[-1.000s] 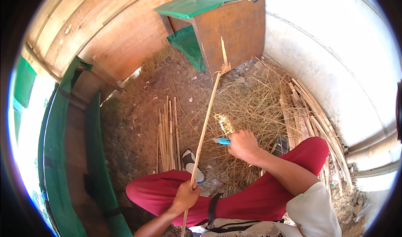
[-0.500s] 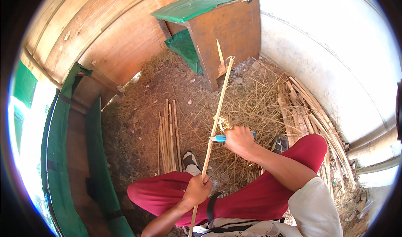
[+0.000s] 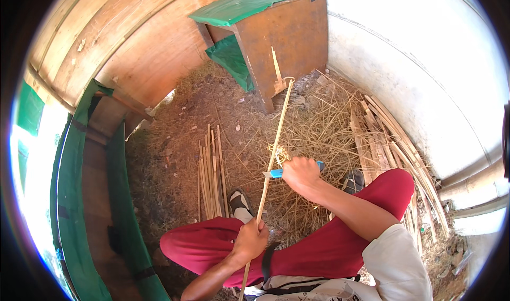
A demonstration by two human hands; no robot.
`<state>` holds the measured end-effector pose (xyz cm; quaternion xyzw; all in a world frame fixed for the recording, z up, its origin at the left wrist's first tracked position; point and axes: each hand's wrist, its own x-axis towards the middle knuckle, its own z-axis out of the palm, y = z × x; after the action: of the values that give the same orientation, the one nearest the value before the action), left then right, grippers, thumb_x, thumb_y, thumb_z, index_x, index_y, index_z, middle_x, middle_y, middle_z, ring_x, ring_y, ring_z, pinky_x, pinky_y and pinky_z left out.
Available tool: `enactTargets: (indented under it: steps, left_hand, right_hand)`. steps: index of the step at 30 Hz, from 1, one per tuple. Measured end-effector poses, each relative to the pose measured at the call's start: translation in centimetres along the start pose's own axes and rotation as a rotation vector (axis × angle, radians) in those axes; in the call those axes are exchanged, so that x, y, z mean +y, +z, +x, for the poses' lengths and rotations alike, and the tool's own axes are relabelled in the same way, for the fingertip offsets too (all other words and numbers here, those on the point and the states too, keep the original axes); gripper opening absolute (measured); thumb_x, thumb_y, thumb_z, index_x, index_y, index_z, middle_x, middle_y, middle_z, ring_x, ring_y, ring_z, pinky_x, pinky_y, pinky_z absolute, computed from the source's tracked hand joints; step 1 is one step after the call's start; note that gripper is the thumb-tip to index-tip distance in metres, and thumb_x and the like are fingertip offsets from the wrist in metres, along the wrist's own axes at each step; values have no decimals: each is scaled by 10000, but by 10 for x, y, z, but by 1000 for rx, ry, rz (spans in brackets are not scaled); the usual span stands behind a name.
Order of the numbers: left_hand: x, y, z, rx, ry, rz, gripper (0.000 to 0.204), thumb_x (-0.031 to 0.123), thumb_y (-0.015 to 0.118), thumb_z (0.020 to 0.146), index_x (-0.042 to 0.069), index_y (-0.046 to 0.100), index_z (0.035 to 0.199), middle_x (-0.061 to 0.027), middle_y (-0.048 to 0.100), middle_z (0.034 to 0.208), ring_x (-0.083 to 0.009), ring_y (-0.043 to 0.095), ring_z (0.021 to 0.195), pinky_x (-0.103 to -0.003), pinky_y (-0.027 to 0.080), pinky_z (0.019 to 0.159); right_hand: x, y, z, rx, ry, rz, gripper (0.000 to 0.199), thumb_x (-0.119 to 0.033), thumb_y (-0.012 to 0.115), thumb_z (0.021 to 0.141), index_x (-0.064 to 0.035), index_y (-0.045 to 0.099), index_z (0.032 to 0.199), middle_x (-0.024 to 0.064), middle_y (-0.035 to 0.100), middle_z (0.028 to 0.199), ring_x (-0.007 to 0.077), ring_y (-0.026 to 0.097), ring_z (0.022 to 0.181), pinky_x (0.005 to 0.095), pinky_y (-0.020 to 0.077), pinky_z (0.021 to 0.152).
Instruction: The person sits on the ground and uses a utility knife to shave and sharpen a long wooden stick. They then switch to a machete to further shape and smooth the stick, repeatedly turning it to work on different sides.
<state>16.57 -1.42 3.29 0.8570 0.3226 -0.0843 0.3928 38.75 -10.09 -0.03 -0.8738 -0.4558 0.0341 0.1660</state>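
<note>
I sit on the ground in red trousers. My left hand (image 3: 249, 240) grips the lower part of a long thin bamboo stick (image 3: 274, 147) that slants up and away toward a wooden box. My right hand (image 3: 301, 174) holds a knife with a blue handle (image 3: 276, 172), its blade set against the stick about midway along. A curl of shaving (image 3: 280, 155) hangs on the stick just above the blade.
A wooden box with a green top (image 3: 265, 24) stands ahead. Several cut bamboo strips (image 3: 211, 173) lie to my left, and a larger pile of strips (image 3: 393, 141) leans by the white wall on the right. Dry straw (image 3: 319, 125) covers the ground. A green frame (image 3: 74, 194) runs along the left.
The stick has swung its far tip to the right and slid back through my left hand. My right hand with the knife has stayed against the stick.
</note>
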Motion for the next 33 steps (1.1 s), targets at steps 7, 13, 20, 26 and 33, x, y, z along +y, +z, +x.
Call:
enactTargets:
  steps: [7, 13, 20, 26, 33]
  left_hand:
    - [-15, 3, -5, -49, -26, 67, 171, 141, 588, 863, -17, 542, 817, -198, 568, 621, -363, 620, 596, -429, 476, 585]
    - [-24, 3, -43, -186, -105, 65, 171, 138, 590, 853, -11, 536, 791, -229, 581, 643, -390, 640, 654, -446, 484, 613]
    - [-33, -9, -79, -203, -196, 131, 186, 155, 605, 860, -13, 529, 832, -261, 592, 693, -482, 622, 780, -485, 488, 671]
    - [-32, -26, -105, -241, -281, 203, 212, 209, 591, 874, 23, 503, 823, -207, 546, 673, -382, 566, 642, -439, 458, 611]
    - [-23, -44, -113, -323, -386, 240, 192, 203, 572, 881, 31, 499, 834, -169, 546, 672, -285, 551, 619, -410, 464, 620]
  right_hand:
    - [19, 28, 15, 5, 16, -47, 106, -77, 649, 777, 3, 682, 717, 170, 655, 682, 266, 669, 580, 398, 509, 461]
    - [66, 38, 39, -132, 250, -76, 174, -153, 615, 873, -12, 714, 849, 148, 690, 809, 278, 712, 747, 412, 564, 589]
    - [106, 64, 52, -202, 415, -77, 183, -142, 570, 919, -20, 707, 911, 156, 696, 844, 292, 711, 781, 421, 571, 666]
    - [116, 83, 50, -180, 460, -69, 185, -130, 561, 905, -33, 711, 953, 185, 705, 948, 321, 713, 880, 425, 568, 757]
    - [113, 89, 48, -257, 447, -126, 193, -140, 567, 902, -50, 729, 957, 153, 719, 947, 299, 717, 892, 404, 581, 746]
